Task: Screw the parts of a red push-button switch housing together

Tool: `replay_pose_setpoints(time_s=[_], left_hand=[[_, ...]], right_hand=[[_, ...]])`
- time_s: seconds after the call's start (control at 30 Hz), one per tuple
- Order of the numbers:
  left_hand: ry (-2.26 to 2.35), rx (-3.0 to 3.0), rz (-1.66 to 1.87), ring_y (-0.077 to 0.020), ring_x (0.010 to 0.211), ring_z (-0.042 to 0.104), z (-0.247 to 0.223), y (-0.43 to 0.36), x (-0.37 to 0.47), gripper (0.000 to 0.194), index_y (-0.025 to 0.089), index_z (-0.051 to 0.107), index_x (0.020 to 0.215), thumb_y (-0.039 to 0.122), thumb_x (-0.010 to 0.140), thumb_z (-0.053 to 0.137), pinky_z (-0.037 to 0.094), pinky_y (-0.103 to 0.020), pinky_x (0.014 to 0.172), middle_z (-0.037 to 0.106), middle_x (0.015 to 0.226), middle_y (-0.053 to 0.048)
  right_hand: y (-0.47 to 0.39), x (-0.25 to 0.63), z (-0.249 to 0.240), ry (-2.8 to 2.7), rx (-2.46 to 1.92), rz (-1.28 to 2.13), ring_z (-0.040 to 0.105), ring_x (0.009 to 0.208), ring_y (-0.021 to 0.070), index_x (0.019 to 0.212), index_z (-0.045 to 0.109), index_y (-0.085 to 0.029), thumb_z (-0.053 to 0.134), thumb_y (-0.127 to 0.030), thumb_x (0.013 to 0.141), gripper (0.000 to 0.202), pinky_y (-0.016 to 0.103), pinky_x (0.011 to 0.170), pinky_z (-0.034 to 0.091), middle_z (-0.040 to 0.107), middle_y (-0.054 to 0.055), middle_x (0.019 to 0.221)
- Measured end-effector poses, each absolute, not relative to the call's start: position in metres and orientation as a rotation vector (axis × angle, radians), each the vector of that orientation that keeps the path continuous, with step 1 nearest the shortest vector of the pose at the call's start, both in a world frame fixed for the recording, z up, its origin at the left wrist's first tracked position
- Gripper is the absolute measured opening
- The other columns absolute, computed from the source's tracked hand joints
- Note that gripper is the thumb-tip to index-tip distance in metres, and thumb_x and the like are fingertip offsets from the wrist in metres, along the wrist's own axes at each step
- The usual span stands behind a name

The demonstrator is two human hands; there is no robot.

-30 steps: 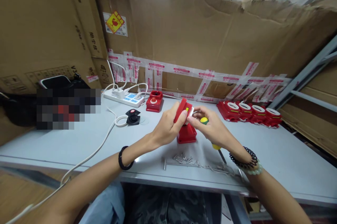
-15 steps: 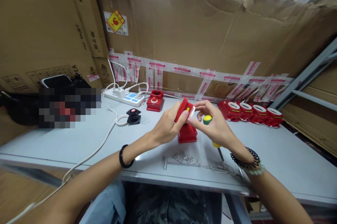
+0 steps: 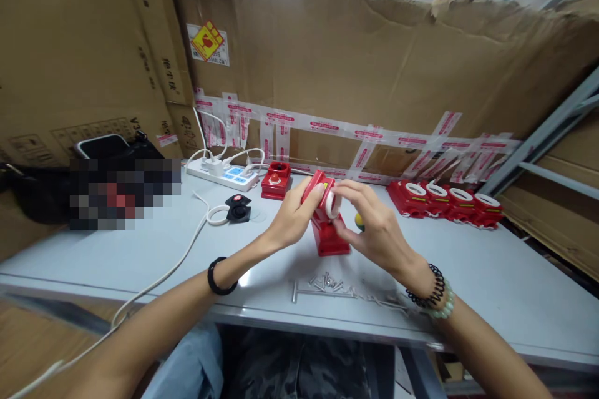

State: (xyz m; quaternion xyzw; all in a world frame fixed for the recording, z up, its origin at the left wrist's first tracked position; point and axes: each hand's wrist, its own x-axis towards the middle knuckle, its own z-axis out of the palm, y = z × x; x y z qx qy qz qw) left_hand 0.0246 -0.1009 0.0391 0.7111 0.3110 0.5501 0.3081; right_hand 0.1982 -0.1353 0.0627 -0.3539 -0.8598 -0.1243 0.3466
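Note:
My left hand is closed around a red plastic housing, held tilted above the table with its white ring facing right. My right hand curls round that ring, fingertips at its upper edge and thumb by its lower edge. Directly below the held part, another red housing piece rests on the table. The yellow-green end of a screwdriver handle peeks out behind my right fingers; the rest is hidden, and whether the hand grips it is unclear.
Loose screws and a thin metal rod lie near the front edge. Several red housings with white rings stand at right. A red box, a power strip and black parts are at left; cardboard rises behind.
The held housing has turned, so its white ring shows more openly. My right hand has rotated round the ring, and the screwdriver's lower handle and shaft have gone out of sight.

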Motion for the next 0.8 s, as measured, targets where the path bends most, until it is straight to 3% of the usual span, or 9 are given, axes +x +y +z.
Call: replay_pose_setpoints(time_s=[0.07,0.13,0.23,0.3,0.47,0.67,0.8], left_hand=[[0.845,1.901,1.484,-0.0144,0.075,0.053,0.04,-0.103,0.024,0.027,0.017,0.055,0.09,0.039,0.095,0.04,0.042,-0.025,0.067,0.057,0.078,-0.001],[0.86,1.958,1.497,-0.0137,0.072,0.053,0.04,-0.107,0.025,0.026,0.017,0.054,0.09,0.037,0.096,0.039,0.042,-0.025,0.065,0.058,0.078,-0.001],[0.814,2.062,1.486,-0.0121,0.066,0.051,0.039,-0.112,0.027,0.022,0.018,0.05,0.088,0.034,0.096,0.038,0.041,-0.025,0.063,0.057,0.074,0.001],[0.783,2.111,1.484,-0.0115,0.063,0.049,0.037,-0.113,0.029,0.019,0.018,0.046,0.086,0.033,0.096,0.038,0.039,-0.024,0.061,0.055,0.072,0.002],[0.787,2.133,1.457,-0.0116,0.062,0.048,0.038,-0.113,0.029,0.019,0.018,0.045,0.085,0.032,0.096,0.038,0.038,-0.024,0.061,0.053,0.072,0.002],[0.843,1.96,1.396,-0.0144,0.073,0.053,0.046,-0.105,0.023,0.027,0.017,0.052,0.085,0.038,0.095,0.038,0.042,-0.026,0.066,0.056,0.073,0.0],[0.786,1.721,1.297,-0.0133,0.069,0.055,0.045,-0.093,0.018,0.028,0.016,0.055,0.078,0.04,0.089,0.045,0.043,-0.024,0.06,0.059,0.074,-0.001]], right_hand=[[-0.135,0.199,0.066,-2.136,-1.021,-0.138,0.056,0.107,0.0259,0.127,0.043,-0.017,0.069,-0.035,0.074,0.062,0.039,0.08,0.052,0.056,0.015,0.124],[-0.135,0.199,0.067,-2.056,-1.136,0.113,0.062,0.09,0.0231,0.119,0.049,-0.016,0.066,-0.048,0.075,0.057,0.038,0.074,0.052,0.064,0.013,0.108],[-0.133,0.199,0.068,-1.974,-1.215,0.448,0.063,0.072,0.0168,0.1,0.057,-0.019,0.049,-0.049,0.087,0.034,0.032,0.068,0.05,0.069,0.004,0.08],[-0.134,0.199,0.067,-1.947,-1.204,0.496,0.063,0.072,0.0161,0.098,0.057,-0.019,0.052,-0.046,0.086,0.03,0.03,0.068,0.05,0.068,0.003,0.078],[-0.135,0.198,0.065,-2.043,-1.064,0.154,0.058,0.076,0.0152,0.107,0.05,-0.021,0.067,-0.027,0.073,0.039,0.029,0.067,0.049,0.062,0.004,0.093],[-0.129,0.196,0.062,-2.269,-0.972,-0.551,0.056,0.077,0.0153,0.113,0.051,-0.022,0.051,-0.011,0.078,0.037,0.024,0.049,0.043,0.053,0.011,0.113],[-0.128,0.192,0.065,-2.402,-0.931,-0.729,0.057,0.084,0.0176,0.116,0.053,-0.025,0.047,-0.008,0.076,0.043,0.022,0.043,0.038,0.053,0.011,0.118]])
